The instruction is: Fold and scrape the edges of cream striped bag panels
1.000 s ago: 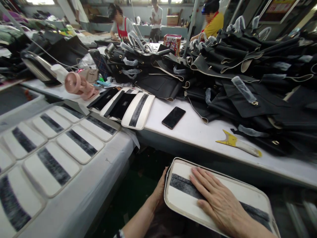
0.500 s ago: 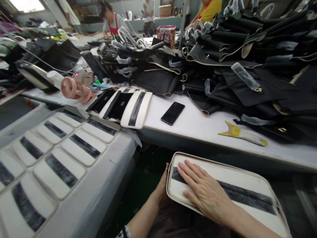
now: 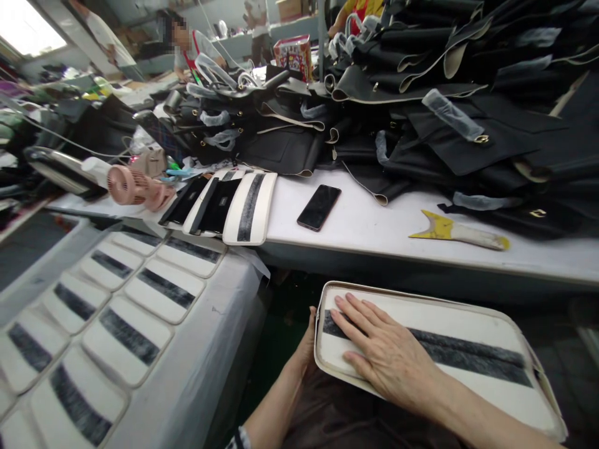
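Observation:
An unfinished cream bag piece (image 3: 463,318), with a raised rim and two dark stripes running lengthwise, lies tilted over my lap. My right hand (image 3: 384,343) rests flat on its upper face near the left end, fingers stretched out and slightly apart. At the left end my left hand (image 3: 309,343) grips the piece from the side and below; most of its fingers are hidden behind the rim. On the left table, several cream panels (image 3: 161,287) with dark stripes lie in rows. More striped panels (image 3: 262,215) overlap on the white bench, beside black pieces.
The white bench (image 3: 285,232) runs across in front of me. On it are a phone (image 3: 319,207), a yellow-ended tool (image 3: 456,234), a pink fan (image 3: 135,187) and heaped black bags (image 3: 421,137). Other people stand or work in the background.
The view has shifted slightly, turning a little to the right. Both hands keep the same hold on the bag piece, with my right hand still flat on it.

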{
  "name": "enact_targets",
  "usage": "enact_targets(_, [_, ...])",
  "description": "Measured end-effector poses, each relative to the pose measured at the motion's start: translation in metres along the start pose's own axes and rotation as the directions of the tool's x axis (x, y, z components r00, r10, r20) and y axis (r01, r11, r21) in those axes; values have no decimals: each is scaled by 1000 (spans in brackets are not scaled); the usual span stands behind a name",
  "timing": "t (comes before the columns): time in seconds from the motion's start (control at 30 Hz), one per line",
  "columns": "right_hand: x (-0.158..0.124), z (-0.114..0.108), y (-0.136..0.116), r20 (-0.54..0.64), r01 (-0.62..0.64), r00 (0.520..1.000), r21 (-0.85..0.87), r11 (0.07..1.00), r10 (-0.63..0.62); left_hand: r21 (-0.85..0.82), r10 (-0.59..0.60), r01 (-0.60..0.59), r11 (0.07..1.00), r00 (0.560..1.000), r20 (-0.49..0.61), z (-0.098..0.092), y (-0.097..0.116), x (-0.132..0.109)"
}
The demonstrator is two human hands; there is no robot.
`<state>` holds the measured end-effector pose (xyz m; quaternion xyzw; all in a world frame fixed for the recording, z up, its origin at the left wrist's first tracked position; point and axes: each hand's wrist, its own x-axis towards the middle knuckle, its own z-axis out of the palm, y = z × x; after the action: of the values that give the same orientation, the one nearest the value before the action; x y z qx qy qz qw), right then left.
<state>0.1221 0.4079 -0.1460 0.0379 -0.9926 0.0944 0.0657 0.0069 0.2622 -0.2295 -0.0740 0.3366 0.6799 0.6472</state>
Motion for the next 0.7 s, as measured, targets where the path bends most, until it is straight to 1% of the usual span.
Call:
enact_targets(0.17, [-2,2,1,-16,-7,1000,39,999,8,-24,85,-85,996,996,-2,-8,0,4])
enact_targets(0.23, [-2,2,1,-11,-9,1000,34,999,10,-4,72,-72,997,997,-26,-6,3,3])
enact_targets(0.33, [-2,2,0,-4,-12,1000,25,1000,12,33,5,-4,999,999,-48,1,11,-2])
enact_targets(0.43, [-2,2,0,-2,-16,1000,26,1000,16,120,-37,45,992,997,-69,7,23,-8])
enact_targets(0.5, [-3,2,-1,-4,-17,1000,26,1000,18,238,16,7,971,995,-94,10,35,-11])
enact_targets(0.57, [-3,2,-1,-2,-15,1000,24,1000,15,420,142,-80,904,983,-118,12,49,-14])
enact_targets(0.6, [-3,2,-1,-2,-13,1000,21,1000,13,521,213,-122,845,970,-119,14,58,-15])
enact_targets(0.63, [-3,2,-2,-3,-12,1000,18,1000,12,617,277,-155,771,955,-107,17,66,-16])
enact_targets(0.7, [-3,1,-2,-7,-12,1000,13,1000,12,780,361,-185,599,931,-57,28,84,-16])
